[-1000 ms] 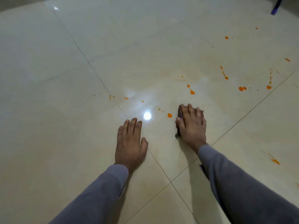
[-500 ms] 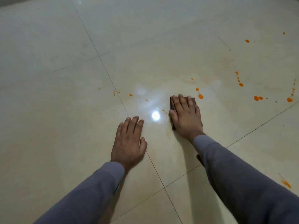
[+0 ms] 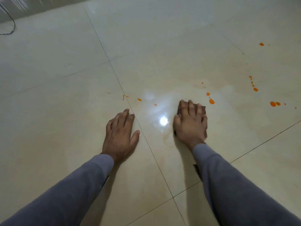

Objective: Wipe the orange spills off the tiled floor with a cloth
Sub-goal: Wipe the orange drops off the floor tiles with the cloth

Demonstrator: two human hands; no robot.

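On floor point(image 3: 162, 46) nr orange spills point(image 3: 211, 101): R hand point(image 3: 190, 124) flat atop cloth point(image 3: 203, 108), L hand point(image 3: 119, 136) flat.

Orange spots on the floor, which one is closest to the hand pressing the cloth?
The round drop just past the cloth's far right corner, a smaller dot beyond it. The rest lie farther right or left by the grout line.

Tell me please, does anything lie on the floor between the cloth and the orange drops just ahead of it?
Nothing visible does. The right hand presses the cloth flat, and only bare floor lies between it and the nearest orange drop. The left hand rests well off to the left.
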